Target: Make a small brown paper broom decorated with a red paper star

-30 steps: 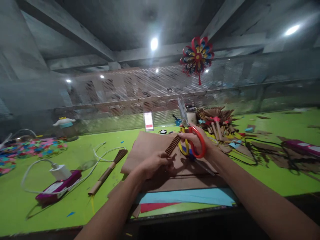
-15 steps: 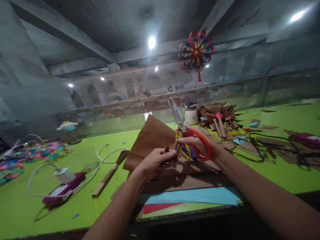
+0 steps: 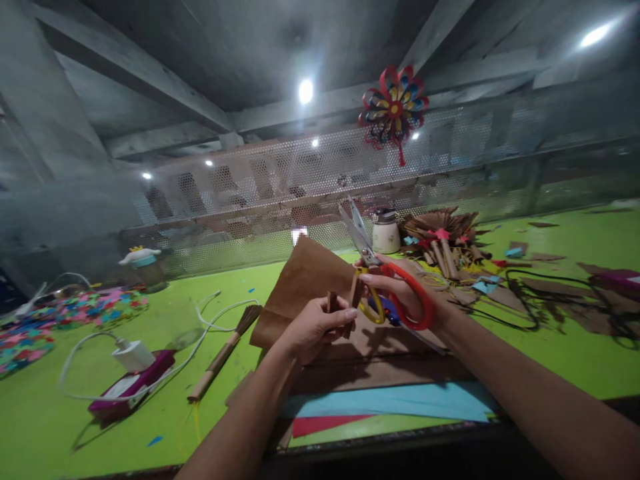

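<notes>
My left hand [image 3: 320, 327] is closed around folded brown paper [image 3: 354, 300], just right of a large brown sheet [image 3: 287, 287] that stands up at an angle. My right hand [image 3: 397, 287] is closed on scissors with red and yellow handles [image 3: 425, 300]; the blades point up and away, slightly parted. Its fingertips also touch the top of the folded paper. Beneath both hands lie brown sheets, with light blue paper [image 3: 390, 402] and a piece of red paper [image 3: 327, 425] at the table's front edge.
On the green table [image 3: 165, 440], a rolled brown bundle [image 3: 220, 367] and a purple power strip [image 3: 133, 387] with a white cable lie left. Paper stars [image 3: 100, 308] are farther left. A white jar [image 3: 386, 232], brown paper fans [image 3: 443, 230], scraps and a black cord are at right.
The folded brown paper has turned in my fingers and shows a flatter face. The whole view has shifted slightly, while both hands keep their holds.
</notes>
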A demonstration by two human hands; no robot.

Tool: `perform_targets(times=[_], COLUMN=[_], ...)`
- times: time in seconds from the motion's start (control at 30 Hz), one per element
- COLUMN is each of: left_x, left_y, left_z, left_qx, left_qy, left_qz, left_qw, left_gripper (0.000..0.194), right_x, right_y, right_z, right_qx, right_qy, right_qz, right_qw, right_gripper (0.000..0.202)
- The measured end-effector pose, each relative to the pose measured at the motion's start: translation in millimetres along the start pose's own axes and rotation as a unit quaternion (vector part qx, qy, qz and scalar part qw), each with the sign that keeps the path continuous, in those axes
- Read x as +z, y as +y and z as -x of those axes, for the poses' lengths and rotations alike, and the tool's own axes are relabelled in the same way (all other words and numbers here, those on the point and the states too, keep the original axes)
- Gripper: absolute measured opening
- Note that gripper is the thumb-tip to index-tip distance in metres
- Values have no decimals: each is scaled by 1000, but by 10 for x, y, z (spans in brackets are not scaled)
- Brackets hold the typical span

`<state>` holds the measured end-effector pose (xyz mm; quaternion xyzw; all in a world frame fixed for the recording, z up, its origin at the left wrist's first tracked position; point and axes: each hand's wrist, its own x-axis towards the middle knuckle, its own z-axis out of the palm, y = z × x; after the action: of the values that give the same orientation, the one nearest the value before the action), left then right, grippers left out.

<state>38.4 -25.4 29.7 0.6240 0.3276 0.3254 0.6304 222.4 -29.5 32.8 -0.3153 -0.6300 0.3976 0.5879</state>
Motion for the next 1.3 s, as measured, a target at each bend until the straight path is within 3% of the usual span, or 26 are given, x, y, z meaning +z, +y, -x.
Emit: perform_targets(times=[0.27,0.47,0.63,0.9,1.3], left_x=[-26,-36,-44,-36,-9], left_y=[-23,-29,-51,-22,-28], left_z=[-24,-32,-37,-8,-9], left_qx=[7,-5,-4,-31,9], left_qy=[-2,-9,-12,-21,-7], left_qz=[1,2,5,16,13], left_qw=[1000,1000,1000,999,1000], left_gripper=[27,26,26,33,29], right_x=[-13,-31,-38,-36,-14], right_y=[28,-63,-59,97,-22], right_z=[3,7,2,-40,6], right_qx=[11,-26,-14,-17,-4], right_qy=[-19,-35,-24,-40,-33], right_qz=[-66,-17,16,-78,-77], right_qw=[998,999,999,996,996], right_gripper=[30,26,29,29,28])
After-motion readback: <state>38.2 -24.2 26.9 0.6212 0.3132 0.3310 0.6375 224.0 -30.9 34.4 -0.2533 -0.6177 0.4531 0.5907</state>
